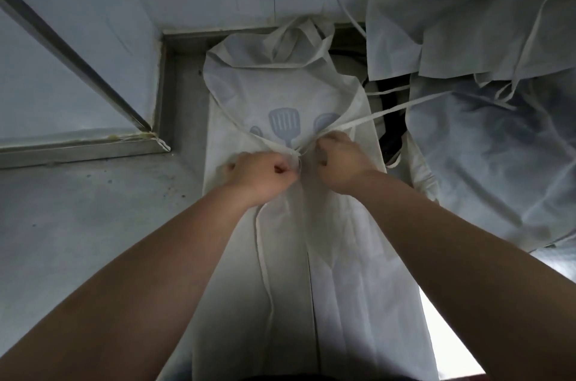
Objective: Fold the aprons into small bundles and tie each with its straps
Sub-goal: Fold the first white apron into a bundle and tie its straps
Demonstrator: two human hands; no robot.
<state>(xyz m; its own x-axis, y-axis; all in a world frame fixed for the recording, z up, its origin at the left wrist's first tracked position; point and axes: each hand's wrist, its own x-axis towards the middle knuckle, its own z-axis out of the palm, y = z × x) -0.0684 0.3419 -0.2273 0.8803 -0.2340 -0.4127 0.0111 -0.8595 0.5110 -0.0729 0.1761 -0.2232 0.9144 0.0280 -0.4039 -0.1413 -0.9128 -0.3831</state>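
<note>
Apron [280, 93] lies flat, folded lengthwise, running from under our forearms out past the hands; it looks thin, light and limp, so we'd take it by the straps [383, 114], not the body. Left hand [260, 176] and right hand [343, 159] sit close together mid-apron, each fisted on strap. More loose aprons [467, 22] are heaped beyond the right hand.

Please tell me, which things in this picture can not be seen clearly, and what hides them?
Head view only:
- Where the straps meet: covered by the left hand and right hand, so a knot cannot be confirmed.
- Spoon prints beside the spatula print: partly hidden by folds and straps.
- Apron lower end: cut off by the bottom edge.
- Dark objects behind: covered by the apron pile.
</note>
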